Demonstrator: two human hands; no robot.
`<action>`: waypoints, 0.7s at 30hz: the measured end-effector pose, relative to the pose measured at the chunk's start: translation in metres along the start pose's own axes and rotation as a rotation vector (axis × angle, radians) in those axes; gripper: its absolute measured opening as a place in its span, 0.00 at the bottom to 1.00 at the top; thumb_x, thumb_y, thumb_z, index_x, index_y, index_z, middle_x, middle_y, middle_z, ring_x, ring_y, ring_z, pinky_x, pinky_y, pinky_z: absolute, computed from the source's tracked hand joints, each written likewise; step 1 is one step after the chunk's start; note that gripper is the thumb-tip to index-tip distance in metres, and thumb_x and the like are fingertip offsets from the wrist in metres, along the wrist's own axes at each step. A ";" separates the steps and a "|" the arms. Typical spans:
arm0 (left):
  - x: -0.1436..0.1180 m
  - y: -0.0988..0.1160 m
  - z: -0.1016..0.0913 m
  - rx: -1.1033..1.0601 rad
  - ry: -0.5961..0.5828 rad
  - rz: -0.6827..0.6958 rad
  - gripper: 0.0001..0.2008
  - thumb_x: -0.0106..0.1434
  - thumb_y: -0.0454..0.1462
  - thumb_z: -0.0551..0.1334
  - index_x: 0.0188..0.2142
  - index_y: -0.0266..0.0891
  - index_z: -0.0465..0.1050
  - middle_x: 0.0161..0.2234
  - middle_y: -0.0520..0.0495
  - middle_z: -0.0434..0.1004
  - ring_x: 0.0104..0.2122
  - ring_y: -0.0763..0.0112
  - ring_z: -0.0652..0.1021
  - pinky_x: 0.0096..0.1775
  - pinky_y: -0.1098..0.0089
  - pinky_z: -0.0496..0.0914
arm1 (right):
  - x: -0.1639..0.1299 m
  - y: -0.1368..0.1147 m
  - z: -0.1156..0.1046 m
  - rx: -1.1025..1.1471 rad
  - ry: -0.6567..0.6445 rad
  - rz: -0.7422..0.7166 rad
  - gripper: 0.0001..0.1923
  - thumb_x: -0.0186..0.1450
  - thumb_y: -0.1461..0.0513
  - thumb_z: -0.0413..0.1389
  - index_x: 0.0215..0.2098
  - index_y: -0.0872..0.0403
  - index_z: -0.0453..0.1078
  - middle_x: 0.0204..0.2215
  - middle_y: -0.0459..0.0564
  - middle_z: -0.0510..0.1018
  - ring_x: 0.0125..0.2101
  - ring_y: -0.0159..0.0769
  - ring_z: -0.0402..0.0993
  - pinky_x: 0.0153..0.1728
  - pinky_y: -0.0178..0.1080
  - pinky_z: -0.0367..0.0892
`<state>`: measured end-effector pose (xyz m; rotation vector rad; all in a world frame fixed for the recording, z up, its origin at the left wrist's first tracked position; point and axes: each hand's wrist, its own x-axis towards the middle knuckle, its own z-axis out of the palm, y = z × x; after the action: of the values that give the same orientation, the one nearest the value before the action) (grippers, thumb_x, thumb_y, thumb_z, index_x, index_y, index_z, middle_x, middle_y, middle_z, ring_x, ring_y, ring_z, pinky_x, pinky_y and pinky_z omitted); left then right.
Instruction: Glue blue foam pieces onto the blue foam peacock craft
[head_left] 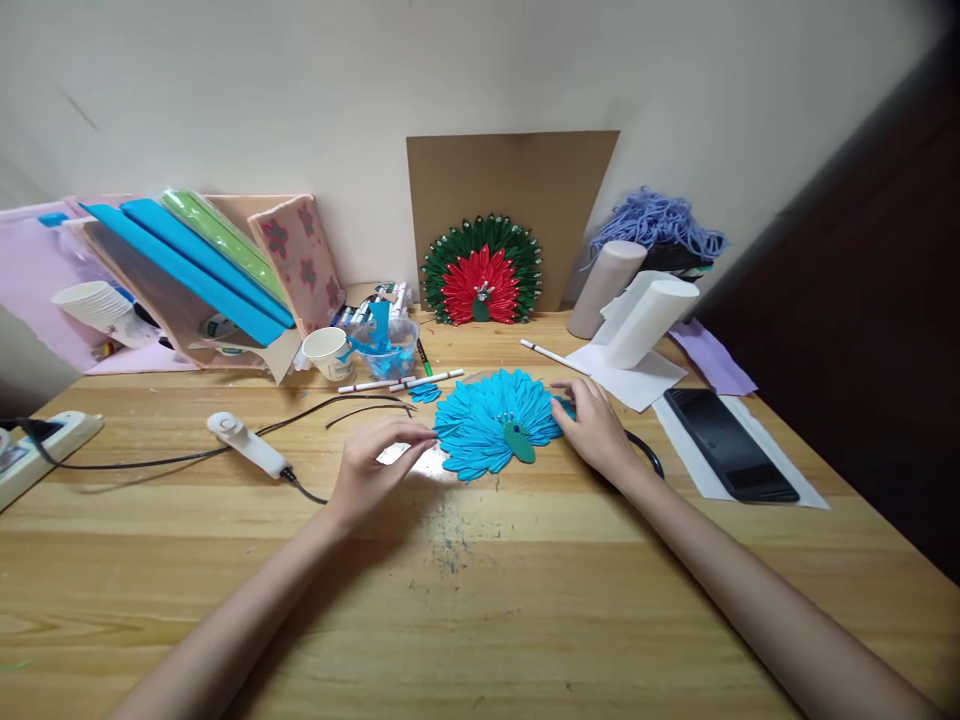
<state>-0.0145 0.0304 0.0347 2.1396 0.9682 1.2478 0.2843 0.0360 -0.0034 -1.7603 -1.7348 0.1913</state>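
the blue paper peacock (495, 428) lies flat on the counter (480, 590). the left hand (373, 468) pinches its left edge with fingers together; the right hand (596, 425) rests on its right edge, fingers loose. pulling unevenly could tear petals, and the glue gun (247, 442) cable near the left hand could snag.

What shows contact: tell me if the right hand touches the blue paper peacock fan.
Touching. In the head view, the right hand has its fingertips on the blue paper peacock fan's right edge.
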 end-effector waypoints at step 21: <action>-0.011 -0.016 -0.007 -0.212 0.039 -0.363 0.08 0.55 0.40 0.65 0.33 0.38 0.76 0.32 0.44 0.79 0.32 0.66 0.78 0.37 0.67 0.73 | 0.076 -0.009 0.012 0.061 -0.567 0.328 0.22 0.54 0.54 0.59 0.12 0.52 0.53 0.08 0.37 0.51 0.12 0.25 0.48 0.17 0.34 0.45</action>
<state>-0.0292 0.0321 0.0210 1.6928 1.1255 1.1555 0.2787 0.1103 0.0173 -2.0663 -1.7597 0.9524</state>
